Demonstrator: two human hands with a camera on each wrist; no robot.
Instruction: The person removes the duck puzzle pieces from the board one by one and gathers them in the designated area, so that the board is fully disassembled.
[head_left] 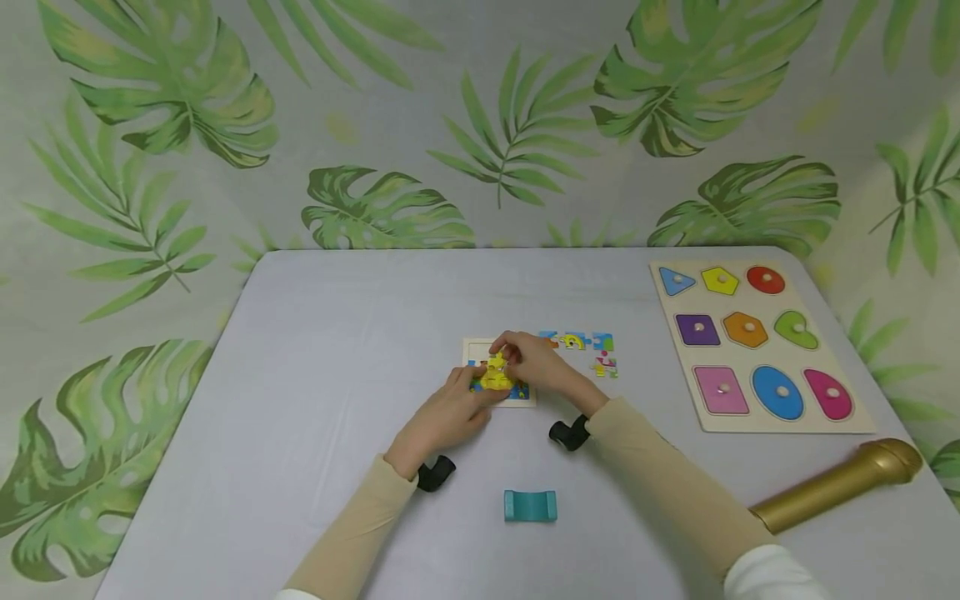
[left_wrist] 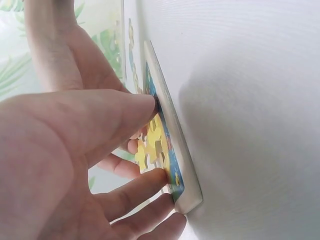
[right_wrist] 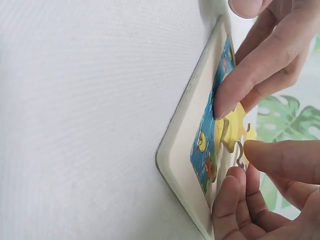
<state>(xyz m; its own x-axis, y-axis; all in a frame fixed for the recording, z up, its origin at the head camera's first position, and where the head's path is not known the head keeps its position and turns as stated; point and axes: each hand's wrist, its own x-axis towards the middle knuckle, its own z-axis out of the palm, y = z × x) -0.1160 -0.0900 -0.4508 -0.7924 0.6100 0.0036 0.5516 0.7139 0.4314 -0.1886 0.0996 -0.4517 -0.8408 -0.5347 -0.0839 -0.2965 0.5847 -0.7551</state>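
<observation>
A small jigsaw tray (right_wrist: 172, 155) with a pale wooden rim lies on the table between the two hands. Blue picture pieces (right_wrist: 209, 125) fill its near part, with yellow pieces (right_wrist: 231, 131) in the middle. My left hand (head_left: 450, 408) rests on the tray, its thumb (left_wrist: 132, 107) pressing the assembled pieces and its other fingers along the tray's side. Between thumb and fingers, my right hand (head_left: 536, 360) pinches a yellow jigsaw piece (right_wrist: 251, 133) at the edge of the yellow part. Fingers partly hide the picture.
Loose jigsaw pieces (head_left: 573, 341) lie just beyond the right hand, with more pieces (head_left: 604, 367) nearer. A shape-peg board (head_left: 712, 423) stands at the right, in front of it a gold microphone (head_left: 832, 492). A teal curved block (head_left: 530, 506) sits near the front.
</observation>
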